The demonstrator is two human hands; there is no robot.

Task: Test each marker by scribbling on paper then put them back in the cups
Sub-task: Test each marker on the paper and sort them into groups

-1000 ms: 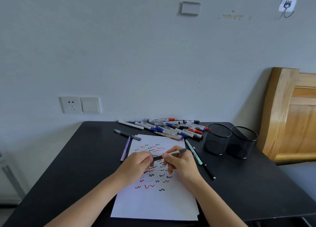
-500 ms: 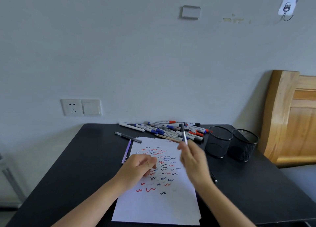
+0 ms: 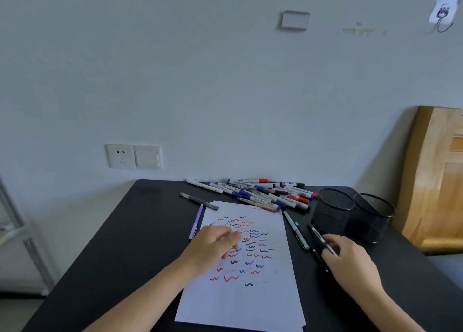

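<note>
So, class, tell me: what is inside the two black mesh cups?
Nothing shows inside the left cup or the right cup: no marker rises above either rim. Their dark bottoms are too dim to check.

a pale grey wall (image 3: 200, 81) fills the upper frame, with a white socket and switch plate (image 3: 133, 156) at left centre; a wooden board (image 3: 436, 181) leans at right behind the black tabletop (image 3: 125, 231).
</note>
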